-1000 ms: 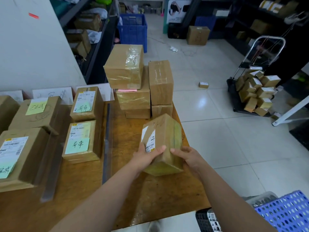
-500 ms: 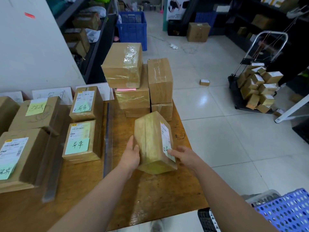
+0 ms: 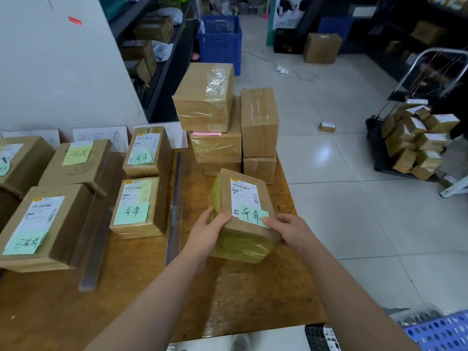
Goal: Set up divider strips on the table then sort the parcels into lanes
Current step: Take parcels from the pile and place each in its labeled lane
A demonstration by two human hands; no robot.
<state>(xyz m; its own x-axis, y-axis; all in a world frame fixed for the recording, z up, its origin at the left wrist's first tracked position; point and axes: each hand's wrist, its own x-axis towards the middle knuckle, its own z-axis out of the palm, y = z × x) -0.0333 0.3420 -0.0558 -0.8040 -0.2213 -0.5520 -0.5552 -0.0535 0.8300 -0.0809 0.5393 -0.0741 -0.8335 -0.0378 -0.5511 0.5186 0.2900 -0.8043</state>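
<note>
The parcel is held at the centre of the frame, above the wooden table and just right of the clear divider strip, with its long axis running from the frame's lower edge toward the top and its labelled face turned upward. Its near left corner is gripped by the left hand with curled fingers, and its near right corner by the right hand, whose fingertips are laid on the green note. Half a second earlier the label was turned rightward.
</note>
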